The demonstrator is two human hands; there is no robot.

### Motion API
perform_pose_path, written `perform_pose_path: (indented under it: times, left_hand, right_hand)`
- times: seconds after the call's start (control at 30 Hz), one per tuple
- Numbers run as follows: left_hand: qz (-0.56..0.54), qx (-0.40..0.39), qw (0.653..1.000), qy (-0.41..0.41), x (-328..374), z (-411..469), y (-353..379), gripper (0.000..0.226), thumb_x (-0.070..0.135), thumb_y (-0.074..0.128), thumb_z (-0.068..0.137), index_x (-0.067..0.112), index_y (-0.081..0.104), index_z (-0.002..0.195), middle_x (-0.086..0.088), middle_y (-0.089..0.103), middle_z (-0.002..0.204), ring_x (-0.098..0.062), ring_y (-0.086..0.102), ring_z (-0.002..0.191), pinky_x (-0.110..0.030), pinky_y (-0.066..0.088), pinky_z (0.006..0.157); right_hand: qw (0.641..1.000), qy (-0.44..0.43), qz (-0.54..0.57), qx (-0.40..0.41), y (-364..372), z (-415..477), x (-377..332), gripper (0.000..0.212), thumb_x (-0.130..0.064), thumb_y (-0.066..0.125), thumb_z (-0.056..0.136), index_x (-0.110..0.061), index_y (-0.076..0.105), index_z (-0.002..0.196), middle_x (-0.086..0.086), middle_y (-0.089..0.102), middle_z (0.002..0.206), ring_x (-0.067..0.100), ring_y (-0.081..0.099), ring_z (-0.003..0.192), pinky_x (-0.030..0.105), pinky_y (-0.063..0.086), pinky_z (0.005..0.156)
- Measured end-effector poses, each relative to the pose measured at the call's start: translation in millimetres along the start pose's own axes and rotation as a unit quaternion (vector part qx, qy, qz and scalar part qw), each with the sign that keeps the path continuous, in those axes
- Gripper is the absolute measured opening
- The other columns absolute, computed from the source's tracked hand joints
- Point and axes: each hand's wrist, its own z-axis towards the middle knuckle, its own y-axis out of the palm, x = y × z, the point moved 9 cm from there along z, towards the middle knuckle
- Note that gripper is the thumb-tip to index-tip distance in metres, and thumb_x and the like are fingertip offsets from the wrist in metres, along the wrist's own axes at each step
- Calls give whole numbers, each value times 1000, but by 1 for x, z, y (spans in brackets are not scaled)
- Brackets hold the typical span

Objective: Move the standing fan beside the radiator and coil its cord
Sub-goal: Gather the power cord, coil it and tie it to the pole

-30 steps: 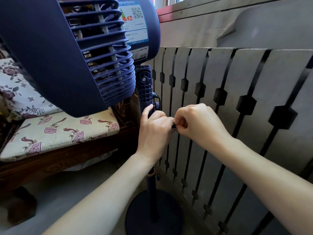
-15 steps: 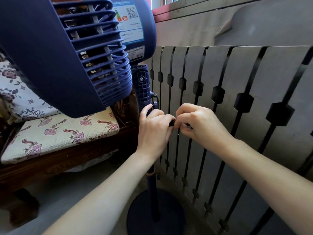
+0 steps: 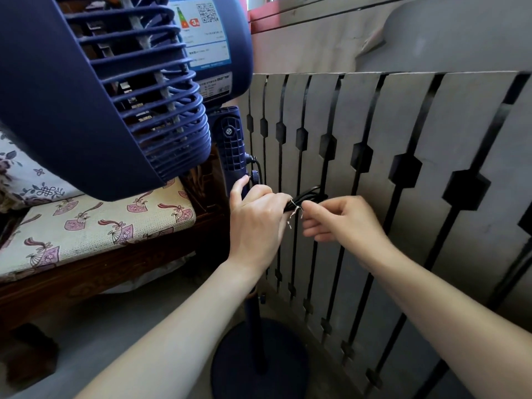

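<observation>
Right against the fan's pole (image 3: 253, 326), the left hand (image 3: 256, 223) is wrapped around the bundled black cord (image 3: 309, 197), its thumb resting on the pole just below a small knob. The cord's loops stick out from the fingers toward the right, lying flat in front of the slatted radiator cover (image 3: 403, 174). A thin wire twist tie (image 3: 295, 211) circles the bundle just beside the left hand's knuckles, its loose ends hanging down. The right hand (image 3: 342, 223) sits close to the left, fingertips pinched together on the tie's twisted part, the other fingers curled in below. So the cord lies between the two hands, gripped by the left and touched only through the tie by the right.

The standing fan (image 3: 86, 96) stands just beside the radiator cover, its round base (image 3: 230, 370) on the floor at the cover's foot. A wooden seat with a patterned cushion (image 3: 95, 226) is on the fan's other side.
</observation>
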Motion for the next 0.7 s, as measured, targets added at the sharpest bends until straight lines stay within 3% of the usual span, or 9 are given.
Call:
perform_pose_path:
  times: [0.27,0.37,0.5,0.6,0.7]
  left_hand:
    - [28,4,1000,7,1,-3,2,10,9,67,77,12,73,85,2,67,68,-19,64,86,-44,26,111]
    - [36,1,999,12,1,-3,3,9,10,67,78,13,72,84,2,67,68,-20,64,87,-44,27,111]
    - [49,0,999,17,1,-4,3,7,10,68,80,14,73,82,2,68,67,-19,64,87,-45,29,111]
    - [54,-4,999,10,0,-2,5,7,9,68,81,14,73,81,3,67,65,-18,64,86,-44,28,112]
    - [43,-6,999,-4,-3,-2,5,7,8,67,79,14,72,80,3,65,63,-18,62,84,-43,27,112]
  right_hand:
    - [995,63,71,29,9,3,10,15,-30,74,79,-18,72,70,0,74,65,5,70,59,15,47,49]
    - [986,-86,-92,107,-3,1,-17,20,-29,75,74,-22,67,57,-5,68,56,2,63,54,15,43,52]
    - [844,-322,-392,172,11,-21,-61,15,-21,70,72,-23,61,61,-7,62,59,12,58,53,18,36,47]
    - [760,-411,-473,174,20,-30,-73,16,-16,55,76,-17,57,60,-3,57,56,18,53,47,19,24,48]
    - [698,-476,-506,172,27,-37,-83,20,-12,50,78,-16,57,60,-1,53,55,16,48,46,20,20,53]
